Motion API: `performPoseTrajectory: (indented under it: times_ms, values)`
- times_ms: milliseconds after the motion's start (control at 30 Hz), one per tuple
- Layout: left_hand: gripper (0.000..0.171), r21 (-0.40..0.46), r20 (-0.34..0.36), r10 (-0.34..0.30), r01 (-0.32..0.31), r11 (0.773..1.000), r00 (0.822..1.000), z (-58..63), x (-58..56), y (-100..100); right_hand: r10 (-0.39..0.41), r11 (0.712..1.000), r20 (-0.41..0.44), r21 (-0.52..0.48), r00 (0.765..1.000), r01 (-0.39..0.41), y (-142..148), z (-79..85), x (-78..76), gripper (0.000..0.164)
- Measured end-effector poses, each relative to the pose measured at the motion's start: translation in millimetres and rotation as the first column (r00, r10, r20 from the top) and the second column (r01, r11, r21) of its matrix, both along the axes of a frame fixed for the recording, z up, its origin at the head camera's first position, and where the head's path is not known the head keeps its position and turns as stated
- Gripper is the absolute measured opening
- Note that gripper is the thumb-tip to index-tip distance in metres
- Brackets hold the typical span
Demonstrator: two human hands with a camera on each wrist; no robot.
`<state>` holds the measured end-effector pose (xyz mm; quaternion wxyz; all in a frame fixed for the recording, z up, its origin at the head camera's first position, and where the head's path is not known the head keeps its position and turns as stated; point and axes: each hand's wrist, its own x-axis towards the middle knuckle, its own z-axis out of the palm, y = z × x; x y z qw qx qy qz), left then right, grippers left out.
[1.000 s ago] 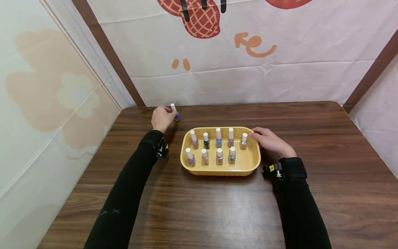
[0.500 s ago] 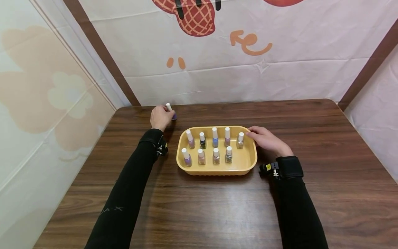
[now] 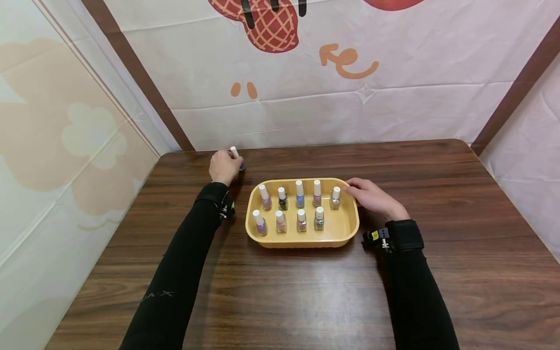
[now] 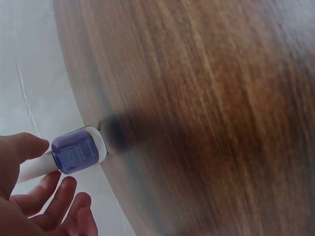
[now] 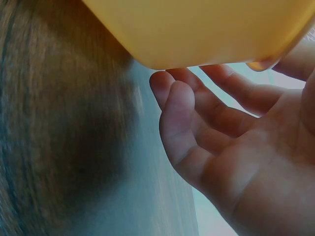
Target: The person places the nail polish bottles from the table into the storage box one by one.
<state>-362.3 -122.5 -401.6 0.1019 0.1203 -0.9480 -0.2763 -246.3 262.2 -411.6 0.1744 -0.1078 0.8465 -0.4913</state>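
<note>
At the table's back left, my left hand [image 3: 224, 167] pinches the white cap of a purple nail polish bottle [image 4: 76, 150] between thumb and fingers. The bottle's base is at the tabletop; whether it touches is hard to tell. My right hand [image 3: 374, 198] holds the right end of a yellow tray [image 3: 302, 238], thumb over the rim. In the right wrist view its other fingers [image 5: 211, 108] curl beneath the tray's outer wall. Several more nail polish bottles stand in the tray in two rows, among them a blue one [image 3: 300, 200] and a dark one [image 3: 282, 201].
The brown wooden table [image 3: 280, 296] reaches back to a white printed cloth [image 3: 306, 116]. A second cloth [image 3: 87, 160] hangs along the left side. Bare wood lies in front of the tray and to its right.
The head view has drifted slightly, so the scene sits further left. Both hands keep their holds on the bottle and the tray, with little visible movement.
</note>
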Motion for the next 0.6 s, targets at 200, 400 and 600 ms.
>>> performPoseTrajectory:
  times_ms: [200,400,600]
  values:
    - [0.027,-0.001,0.001,0.001,-0.001,1.0,1.0,0.4,1.9,-0.5,0.001,1.0,0.004,-0.002,1.0,-0.001,-0.9,1.2,0.7,0.044]
    - [0.026,-0.001,-0.003,-0.001,0.001,1.0,1.0,-0.3,2.7,-1.3,0.002,1.0,-0.014,0.012,1.0,-0.002,-0.9,0.6,0.1,0.044]
    - [0.025,-0.005,-0.016,-0.014,0.014,1.0,1.0,-2.1,1.9,-2.5,0.003,1.0,-0.016,0.029,1.0,-0.002,-0.7,0.2,-0.9,0.044]
